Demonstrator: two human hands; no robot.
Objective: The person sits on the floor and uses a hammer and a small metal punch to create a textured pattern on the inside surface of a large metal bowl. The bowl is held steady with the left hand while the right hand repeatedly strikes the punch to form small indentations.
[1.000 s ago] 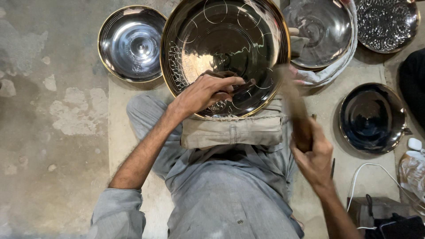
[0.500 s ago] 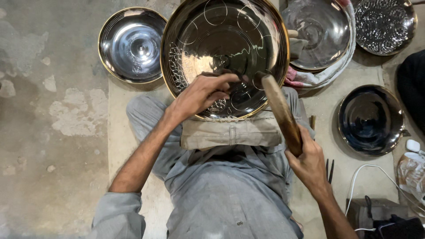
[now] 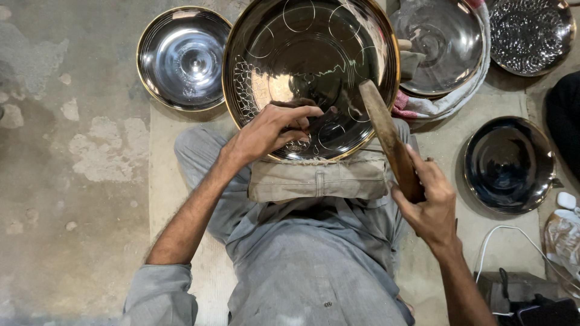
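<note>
**Chasing a pattern into the big bowl**

The left hand [image 3: 269,130] was closed around a small dark punch [image 3: 317,121], fingers pinched on it, its tip set against the inside of the bowl [image 3: 311,72] near the lower rim. The right hand [image 3: 426,202] was wrapped tight around the lower end of a wooden mallet [image 3: 386,136], whose head slanted up over the bowl, close beside the punch but apart from it.

The bowl leaned on a folded cloth pad [image 3: 317,180] across the person's lap, open face toward the camera. Scribed circles ran along its upper wall, and a netted pattern was already worked down its left side.

The step in hand looked like punching the pattern along the lower wall, stroke by stroke. The next blow seemed to call for a steady punch, square to the metal, and a short, aimed swing.

Around lay a plain bowl [image 3: 184,57] to the left, another on a cloth [image 3: 438,42], a patterned one [image 3: 528,33] at top right, and a dark bowl [image 3: 510,163] to the right.
</note>
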